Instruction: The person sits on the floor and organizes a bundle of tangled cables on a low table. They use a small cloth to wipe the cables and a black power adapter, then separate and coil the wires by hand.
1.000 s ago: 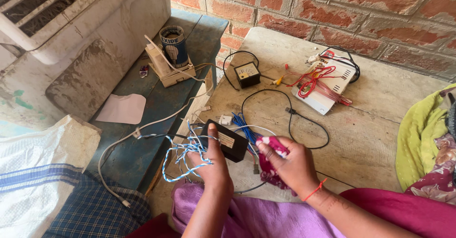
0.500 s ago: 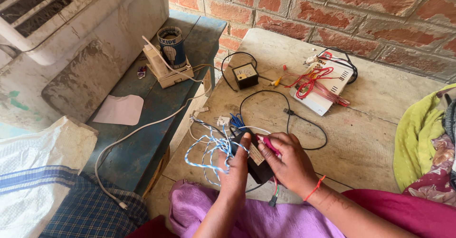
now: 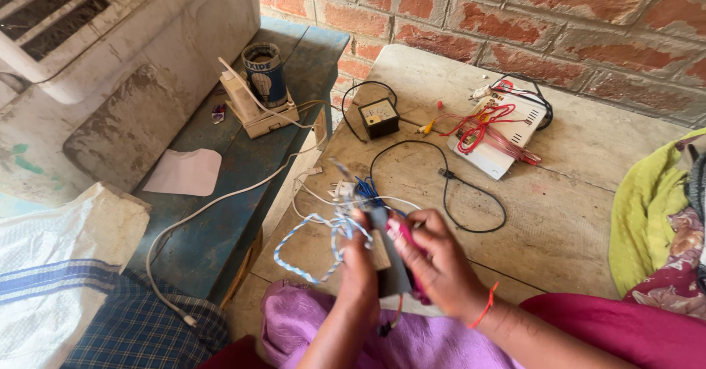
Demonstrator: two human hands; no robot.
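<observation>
Left hand (image 3: 358, 266) and right hand (image 3: 434, 262) both clamped on a small black box (image 3: 390, 262), held on edge above the near edge of the bench (image 3: 573, 214), over the purple-clothed lap. Left fingers (image 3: 362, 225) curled closed round the box's left side; blue-and-white twisted wire (image 3: 312, 247) loops out from that grip to the left. Right fingers (image 3: 412, 229) closed on the right side, pinching a pink cloth (image 3: 404, 238) against the box. Blurred, so exact contact points unclear. Thin red lead hangs below the box.

On the bench: black cable (image 3: 448, 185) looped mid-bench, white plug (image 3: 343, 189) near the left edge, small meter (image 3: 380, 116) and white board with red wires (image 3: 500, 130) toward the far edge by the brick wall.
</observation>
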